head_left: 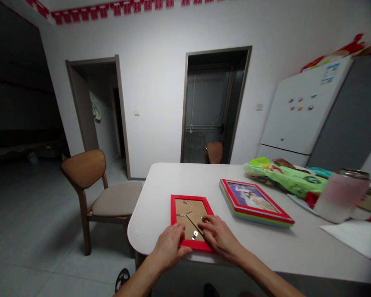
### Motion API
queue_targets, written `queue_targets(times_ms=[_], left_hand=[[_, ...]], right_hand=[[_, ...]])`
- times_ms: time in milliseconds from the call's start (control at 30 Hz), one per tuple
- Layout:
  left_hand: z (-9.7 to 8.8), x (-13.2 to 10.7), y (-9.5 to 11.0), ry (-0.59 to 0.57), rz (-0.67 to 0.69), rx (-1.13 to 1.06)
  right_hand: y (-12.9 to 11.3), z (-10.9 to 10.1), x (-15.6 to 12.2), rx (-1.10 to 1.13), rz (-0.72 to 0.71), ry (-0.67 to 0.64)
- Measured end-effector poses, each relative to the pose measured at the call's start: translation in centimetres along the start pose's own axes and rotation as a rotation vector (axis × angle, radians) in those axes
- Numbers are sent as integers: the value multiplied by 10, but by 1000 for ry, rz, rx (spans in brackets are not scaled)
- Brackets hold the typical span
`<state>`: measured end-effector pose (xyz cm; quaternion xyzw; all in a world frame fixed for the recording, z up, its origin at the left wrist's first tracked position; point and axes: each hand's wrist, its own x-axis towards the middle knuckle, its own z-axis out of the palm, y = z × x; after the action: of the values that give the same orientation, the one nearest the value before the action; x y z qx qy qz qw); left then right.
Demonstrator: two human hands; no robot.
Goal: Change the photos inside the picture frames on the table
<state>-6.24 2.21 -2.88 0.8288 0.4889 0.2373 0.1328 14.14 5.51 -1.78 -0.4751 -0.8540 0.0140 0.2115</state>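
A red picture frame [173,210] lies face down at the table's near edge, its brown backing board [191,204] up. Small metal clips and hangers show on the board, one silver piece [194,235] near the bottom. A dark slanting line, which looks like the edge of a stand leg, crosses the middle. My left hand [169,245] holds the lower left corner, fingers over the left border and thumb along the bottom edge. My right hand [219,235] rests on the right side with bent fingers pressed to the board near the slanting line; its thumb is mostly hidden.
Right of my hands lies a stack of frames [256,202], the top one red with a photo. Beyond are a green plastic package [284,175], a pinkish jar [343,198] and white paper [355,235]. A wooden chair [86,169] stands left of the white table [148,214].
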Motion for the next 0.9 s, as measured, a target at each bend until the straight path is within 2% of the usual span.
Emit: queue_targets(times_ms=[100, 233, 600, 900], left_hand=[[1, 0, -2, -3, 0, -13], [-1, 0, -2, -16, 10, -22], [1, -2, -3, 19, 16, -47], [-3, -4, -4, 28, 12, -102]], right_hand=[[-21, -7, -5, 44, -113, -54], [-35, -16, -8, 60, -157, -95], [-33, -18, -12, 20, -265, -116], [-31, -18, -8, 126, -245, -107]])
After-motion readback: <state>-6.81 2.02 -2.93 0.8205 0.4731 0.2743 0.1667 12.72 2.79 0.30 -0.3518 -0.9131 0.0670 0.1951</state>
